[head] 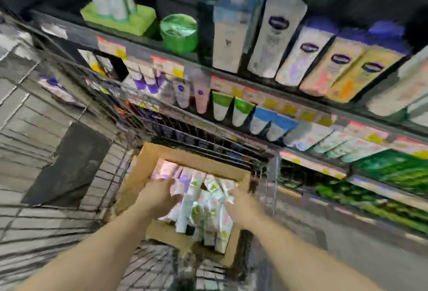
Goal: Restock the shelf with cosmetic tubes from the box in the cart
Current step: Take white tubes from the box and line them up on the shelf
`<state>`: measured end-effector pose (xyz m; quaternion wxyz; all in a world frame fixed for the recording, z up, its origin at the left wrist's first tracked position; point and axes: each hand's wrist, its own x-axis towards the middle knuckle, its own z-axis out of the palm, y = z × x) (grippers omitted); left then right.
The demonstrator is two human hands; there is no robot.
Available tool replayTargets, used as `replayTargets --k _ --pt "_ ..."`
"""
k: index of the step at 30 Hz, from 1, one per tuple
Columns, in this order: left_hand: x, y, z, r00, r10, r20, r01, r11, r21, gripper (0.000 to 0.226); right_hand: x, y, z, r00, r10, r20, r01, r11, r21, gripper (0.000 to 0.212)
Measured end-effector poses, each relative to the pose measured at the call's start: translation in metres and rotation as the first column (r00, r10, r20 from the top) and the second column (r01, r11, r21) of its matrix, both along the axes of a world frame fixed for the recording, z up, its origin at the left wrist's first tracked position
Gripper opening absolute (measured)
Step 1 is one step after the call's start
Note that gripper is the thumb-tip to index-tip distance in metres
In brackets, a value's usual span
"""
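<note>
An open cardboard box (148, 163) sits in a wire cart (76, 223) below me. It holds several white cosmetic tubes (199, 202) with green and pink marks. My left hand (159, 195) reaches into the box's left side, fingers spread over the tubes. My right hand (243, 207) is over the tubes at the right side. The frame is blurred, so I cannot make out whether either hand grips a tube. On the shelf (266, 103) ahead stand tubes with green, blue and purple caps (240, 112).
The upper shelf carries tall white and yellow bottles (308, 54), a green jar (179, 32) and a green box. Green packs (393, 170) fill a lower shelf at the right. A dark sheet (69, 168) lies in the cart at left.
</note>
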<state>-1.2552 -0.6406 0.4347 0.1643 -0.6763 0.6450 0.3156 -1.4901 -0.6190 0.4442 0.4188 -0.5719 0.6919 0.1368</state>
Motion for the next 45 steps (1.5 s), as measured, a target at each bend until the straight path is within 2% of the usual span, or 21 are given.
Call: replayTargets --k 3,7,11,16,19,21,24,25,27,28,29,33,35,39,42,45 --pt "0.006 0.008 -0.033 0.998 -0.018 -0.060 0.022 0.998 0.067 0.062 0.010 0.019 -0.029 0.996 -0.083 0.022 0.081 0.994 0.079 0.046" --pt "0.010 0.012 -0.071 0.995 -0.029 -0.094 0.039 0.993 0.113 0.058 0.023 0.035 -0.064 0.975 -0.220 0.018 0.218 0.971 0.098 0.044" --pt "0.015 0.006 -0.103 0.992 0.029 -0.124 -0.012 0.991 0.136 0.042 0.040 0.043 -0.093 0.953 -0.300 -0.042 0.303 0.947 0.106 0.048" --pt "0.015 -0.004 -0.126 0.983 0.128 -0.135 -0.109 0.984 0.141 0.041 0.065 0.044 -0.113 0.948 -0.240 -0.207 0.258 0.964 0.065 0.057" --pt "0.009 -0.010 -0.131 0.983 0.113 -0.142 -0.094 0.987 0.133 0.026 0.071 0.040 -0.117 0.948 -0.236 -0.213 0.256 0.964 0.073 0.058" --pt "0.005 -0.015 -0.132 0.968 0.184 -0.169 -0.158 0.975 0.157 0.027 0.068 0.037 -0.118 0.939 -0.284 -0.196 0.313 0.940 0.134 0.060" --pt "-0.003 -0.026 -0.135 0.941 0.278 -0.195 -0.239 0.950 0.200 0.048 0.065 0.028 -0.111 0.915 -0.373 -0.152 0.402 0.869 0.287 0.049" --pt "-0.006 -0.030 -0.137 0.933 0.300 -0.200 -0.259 0.943 0.208 0.050 0.063 0.027 -0.108 0.876 -0.467 -0.119 0.477 0.809 0.343 0.040" --pt "-0.016 -0.038 -0.141 0.926 0.323 -0.196 -0.280 0.935 0.219 0.048 0.059 0.026 -0.101 0.733 -0.677 -0.067 0.625 0.631 0.460 0.031" --pt "-0.022 -0.041 -0.143 0.924 0.329 -0.195 -0.283 0.931 0.229 0.046 0.057 0.026 -0.097 0.678 -0.734 -0.040 0.648 0.570 0.505 0.029" --pt "-0.028 -0.044 -0.146 0.923 0.333 -0.190 -0.286 0.929 0.235 0.044 0.054 0.029 -0.096 0.650 -0.760 0.002 0.650 0.557 0.516 0.028" --pt "-0.043 -0.048 -0.152 0.933 0.332 -0.139 -0.295 0.926 0.235 0.031 0.045 0.036 -0.103 0.521 -0.835 0.175 0.746 0.546 0.383 0.031" --pt "-0.046 -0.046 -0.155 0.937 0.331 -0.107 -0.301 0.926 0.228 0.031 0.042 0.037 -0.108 0.488 -0.837 0.249 0.773 0.547 0.322 0.031" --pt "-0.050 -0.043 -0.165 0.950 0.303 -0.073 -0.280 0.933 0.227 0.045 0.037 0.038 -0.118 0.536 -0.781 0.321 0.748 0.615 0.247 0.033" --pt "-0.049 -0.038 -0.163 0.959 0.278 -0.050 -0.253 0.924 0.288 0.044 0.035 0.042 -0.126 0.541 -0.765 0.349 0.726 0.635 0.264 0.039" --pt "-0.040 -0.027 -0.152 0.865 0.474 -0.167 -0.360 0.816 0.452 0.032 0.037 0.047 -0.129 0.519 -0.772 0.366 0.729 0.624 0.281 0.043"
